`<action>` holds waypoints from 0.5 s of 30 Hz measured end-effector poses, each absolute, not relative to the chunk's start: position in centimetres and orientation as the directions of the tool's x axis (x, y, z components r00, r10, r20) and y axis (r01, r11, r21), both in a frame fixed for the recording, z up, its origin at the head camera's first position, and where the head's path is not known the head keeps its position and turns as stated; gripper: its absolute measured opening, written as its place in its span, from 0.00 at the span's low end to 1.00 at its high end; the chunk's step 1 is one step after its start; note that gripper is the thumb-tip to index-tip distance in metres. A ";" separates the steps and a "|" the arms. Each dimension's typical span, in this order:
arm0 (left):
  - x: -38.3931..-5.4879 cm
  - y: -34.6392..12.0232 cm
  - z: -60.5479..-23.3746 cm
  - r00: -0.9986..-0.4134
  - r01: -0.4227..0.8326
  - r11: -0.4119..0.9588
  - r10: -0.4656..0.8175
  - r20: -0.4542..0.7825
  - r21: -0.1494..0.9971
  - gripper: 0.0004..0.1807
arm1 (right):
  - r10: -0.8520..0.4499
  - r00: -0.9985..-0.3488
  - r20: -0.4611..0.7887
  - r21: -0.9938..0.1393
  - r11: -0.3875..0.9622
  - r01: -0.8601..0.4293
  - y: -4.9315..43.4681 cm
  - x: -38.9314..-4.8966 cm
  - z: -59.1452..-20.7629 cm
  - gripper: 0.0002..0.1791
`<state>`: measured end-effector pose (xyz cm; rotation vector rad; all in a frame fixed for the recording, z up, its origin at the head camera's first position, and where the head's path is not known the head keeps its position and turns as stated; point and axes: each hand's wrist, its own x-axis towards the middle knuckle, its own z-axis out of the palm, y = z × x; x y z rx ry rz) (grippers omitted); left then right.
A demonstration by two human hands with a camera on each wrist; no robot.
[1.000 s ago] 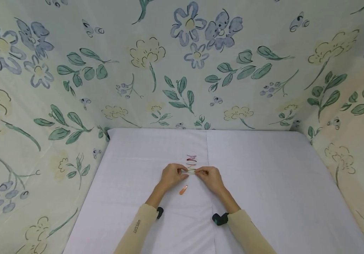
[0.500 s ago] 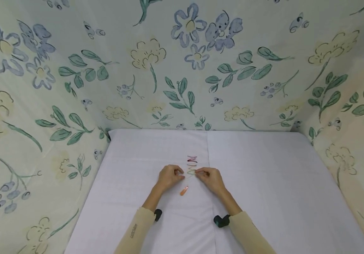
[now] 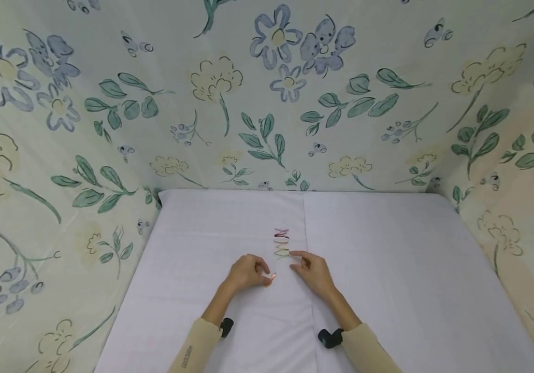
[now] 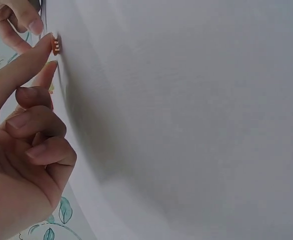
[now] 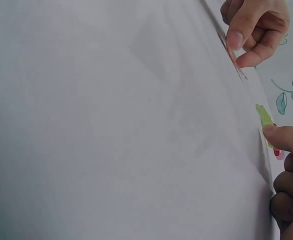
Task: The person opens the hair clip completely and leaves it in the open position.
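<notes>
An orange snap hair clip (image 3: 273,278) lies on the white cloth, partly covered by my left hand (image 3: 248,272). In the left wrist view, one fingertip touches the orange clip's end while another finger stands apart from it. My right hand (image 3: 314,272) is at the right end of a green hair clip (image 3: 283,253), its thumb and index finger spread. The right wrist view has a fingertip on the green clip (image 5: 264,117). Beyond it in the same column lie a peach-coloured clip (image 3: 281,242) and a dark red clip (image 3: 282,236), small in the head view.
A white cloth (image 3: 388,259) covers the table, with a fold line running front to back near the clips. Flower-patterned curtains (image 3: 267,103) rise behind and on both sides. A dark wrist camera (image 3: 330,338) sits below the right wrist.
Both hands were at the green clip. The left hand has let go and moved nearer to the orange clip. The right hand's thumb and index finger have parted, and the hand has drawn slightly right.
</notes>
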<state>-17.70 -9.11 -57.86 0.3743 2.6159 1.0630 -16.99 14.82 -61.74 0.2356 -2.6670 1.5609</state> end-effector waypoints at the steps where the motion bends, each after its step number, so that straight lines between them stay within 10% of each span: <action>1: -17.6 -9.1 -57.9 -0.922 0.131 0.690 0.349 -0.169 0.712 0.10 | -0.108 -0.987 0.117 -0.859 0.487 -0.155 14.8 -16.9 -61.8 0.16; 15: -17.7 -8.0 -58.8 -0.909 0.166 0.631 0.397 -0.131 0.758 0.02 | -0.258 -0.966 0.030 -0.844 0.510 -0.163 12.7 -15.6 -61.0 0.03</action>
